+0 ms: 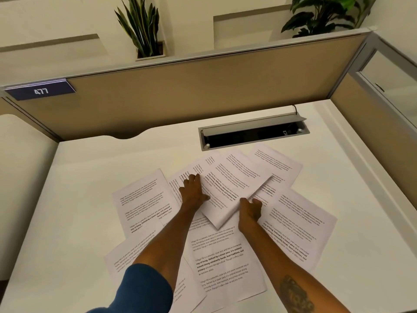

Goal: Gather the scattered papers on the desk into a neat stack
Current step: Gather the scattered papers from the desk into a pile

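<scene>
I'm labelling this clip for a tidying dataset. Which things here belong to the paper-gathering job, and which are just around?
Part of the job:
- scattered papers on the desk
- small bundle being collected
- left hand, flat on the sheets
- right hand, gripping the bundle's edge

Just around:
- open cable hatch
- number sign
- two plants
- partition

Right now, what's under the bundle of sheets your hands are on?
The bundle lies tilted over other printed sheets, overlapping one near sheet and one to the right. Left hand rests on top; right hand grips its edge. How many sheets lie beneath is hidden.
</scene>
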### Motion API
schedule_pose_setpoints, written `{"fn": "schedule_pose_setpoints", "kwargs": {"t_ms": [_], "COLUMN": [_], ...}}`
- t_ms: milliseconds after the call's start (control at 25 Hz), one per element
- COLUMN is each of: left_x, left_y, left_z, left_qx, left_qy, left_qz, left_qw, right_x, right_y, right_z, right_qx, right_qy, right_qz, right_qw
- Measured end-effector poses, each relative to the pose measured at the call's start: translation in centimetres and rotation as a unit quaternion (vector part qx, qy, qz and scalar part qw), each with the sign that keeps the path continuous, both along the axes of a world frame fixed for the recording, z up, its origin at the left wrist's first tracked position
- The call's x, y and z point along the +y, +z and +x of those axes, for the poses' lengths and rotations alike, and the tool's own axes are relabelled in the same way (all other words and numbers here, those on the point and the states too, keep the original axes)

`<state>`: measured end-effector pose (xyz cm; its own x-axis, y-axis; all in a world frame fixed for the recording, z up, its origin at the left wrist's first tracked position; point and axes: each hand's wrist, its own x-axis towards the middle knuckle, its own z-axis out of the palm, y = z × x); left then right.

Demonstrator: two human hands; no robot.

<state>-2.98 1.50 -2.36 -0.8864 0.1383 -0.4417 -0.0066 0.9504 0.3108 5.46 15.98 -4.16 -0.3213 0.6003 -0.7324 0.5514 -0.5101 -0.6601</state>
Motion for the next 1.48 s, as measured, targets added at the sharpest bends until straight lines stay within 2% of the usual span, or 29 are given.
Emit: {"fn": "schedule_pose_setpoints", "kwargs": {"t_ms": [280,440,680,760,880,1120,1320,1480], "left_x": [-0.3,-1.1,-2.5,-2.8,-3.0,-3.9,-4.4,-5.0], "left_y": [0.2,1.1,2.6,2.9,3.5,3.8,3.3,2.8], "left_z": [0.2,0.7,2.4,3.3,4.9,9.9,14.1,15.8], "left_qx": [-0.006,-0.006,0.021,0.01,-0.037,-0.071,-0.073,-0.076], "left_qy": [-0.006,0.007,0.072,0.121,0.21,0.246,0.268,0.309], "left_qz": [0.012,0.021,0.108,0.181,0.309,0.472,0.533,0.515], "left_qw": [1.0,1.0,0.991,0.976,0.927,0.844,0.799,0.796], "right_x": [1.3,2.4,4.2,4.6,4.8,4.7,4.5,4.5], "right_y": [-1.4,-0.6,0.6,1.0,1.5,2.1,2.5,2.9], "right_z": [-0.1,0.2,2.1,3.0,4.6,8.1,9.3,9.3], "right_qx": [0.057,0.075,0.136,0.144,0.159,0.214,0.232,0.227], "right_qy": [0.054,0.073,0.137,0.169,0.214,0.235,0.273,0.314], "right_qz": [-0.044,-0.021,-0.002,0.007,-0.004,-0.076,-0.116,-0.103], "right_qw": [0.996,0.994,0.981,0.975,0.964,0.945,0.926,0.916]}}
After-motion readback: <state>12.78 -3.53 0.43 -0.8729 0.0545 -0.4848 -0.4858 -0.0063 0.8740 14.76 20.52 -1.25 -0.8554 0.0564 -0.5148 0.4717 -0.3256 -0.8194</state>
